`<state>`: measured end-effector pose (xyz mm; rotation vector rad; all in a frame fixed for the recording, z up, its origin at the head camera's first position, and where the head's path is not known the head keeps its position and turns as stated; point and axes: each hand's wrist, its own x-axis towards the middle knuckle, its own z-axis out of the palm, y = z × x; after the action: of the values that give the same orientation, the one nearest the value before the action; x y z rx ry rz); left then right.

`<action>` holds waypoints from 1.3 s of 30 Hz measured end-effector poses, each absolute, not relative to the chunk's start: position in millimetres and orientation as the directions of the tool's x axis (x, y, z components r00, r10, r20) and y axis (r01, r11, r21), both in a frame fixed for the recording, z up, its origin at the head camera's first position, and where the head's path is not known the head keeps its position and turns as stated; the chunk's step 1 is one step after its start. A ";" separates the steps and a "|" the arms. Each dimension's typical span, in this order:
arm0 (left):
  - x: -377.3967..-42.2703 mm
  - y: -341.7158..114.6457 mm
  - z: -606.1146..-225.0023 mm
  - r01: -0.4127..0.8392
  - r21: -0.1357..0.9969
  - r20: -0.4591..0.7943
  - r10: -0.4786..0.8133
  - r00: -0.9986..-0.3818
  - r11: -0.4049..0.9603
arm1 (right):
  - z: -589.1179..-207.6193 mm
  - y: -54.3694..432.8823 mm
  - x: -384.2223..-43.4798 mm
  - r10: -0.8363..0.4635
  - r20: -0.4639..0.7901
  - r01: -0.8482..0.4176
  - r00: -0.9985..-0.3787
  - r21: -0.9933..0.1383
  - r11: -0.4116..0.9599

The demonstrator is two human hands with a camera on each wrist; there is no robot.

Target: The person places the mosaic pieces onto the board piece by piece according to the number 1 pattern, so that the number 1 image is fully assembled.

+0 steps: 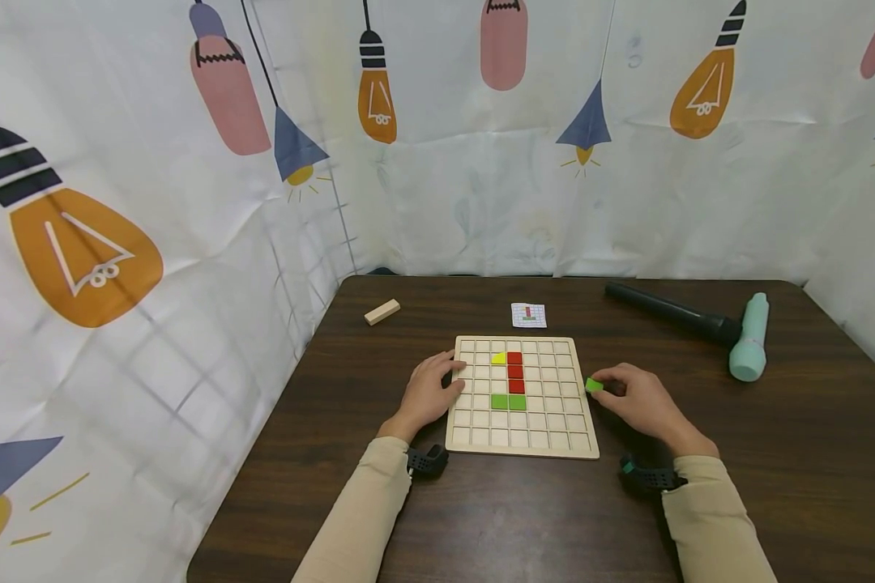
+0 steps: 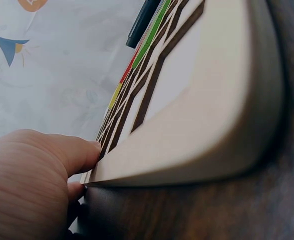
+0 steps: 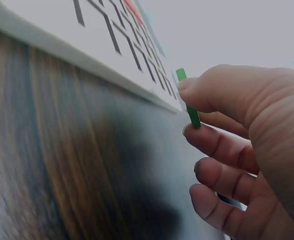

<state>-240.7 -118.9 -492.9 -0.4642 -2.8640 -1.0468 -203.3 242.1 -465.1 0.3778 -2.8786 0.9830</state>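
Observation:
A pale wooden grid board (image 1: 481, 440) lies on the dark table. On it sit a yellow triangular tile (image 1: 499, 359), a column of three red tiles (image 1: 515, 372) and two green tiles (image 1: 509, 402). My left hand (image 1: 428, 393) rests at the board's left edge, its thumb (image 2: 81, 155) touching the rim in the left wrist view. Just off the board's right side, my right hand (image 1: 642, 403) pinches a thin green square tile (image 3: 193, 116) between thumb and fingers, the other fingers loosely bent below.
Behind the board lies a small card (image 1: 528, 316) printed with a coloured grid pattern. A wooden block (image 1: 382, 312) is at the back left. At the back right are a black microphone-like stick (image 1: 663, 309) and a mint-green bottle-shaped object (image 1: 751, 340). A patterned curtain (image 1: 467, 202) borders the table.

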 end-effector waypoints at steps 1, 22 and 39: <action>-240.5 -118.8 -492.7 0.299 0.621 0.155 0.260 -0.953 0.725 | -464.5 240.5 -203.0 -0.209 0.153 -0.259 -0.966 -0.592 0.763; -241.1 -120.2 -491.3 0.285 0.628 0.156 0.242 -0.958 0.724 | -468.3 188.6 -201.9 -0.290 0.175 -0.338 -0.941 -0.550 0.764; -240.8 -118.6 -491.7 0.288 0.633 0.142 0.258 -0.956 0.719 | -479.0 167.4 -199.0 -0.334 0.234 -0.408 -0.913 -0.529 0.745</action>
<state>-240.8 -118.6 -491.7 -0.4567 -2.8717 -1.0683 -199.0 167.4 -479.0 0.6017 -2.8173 0.8975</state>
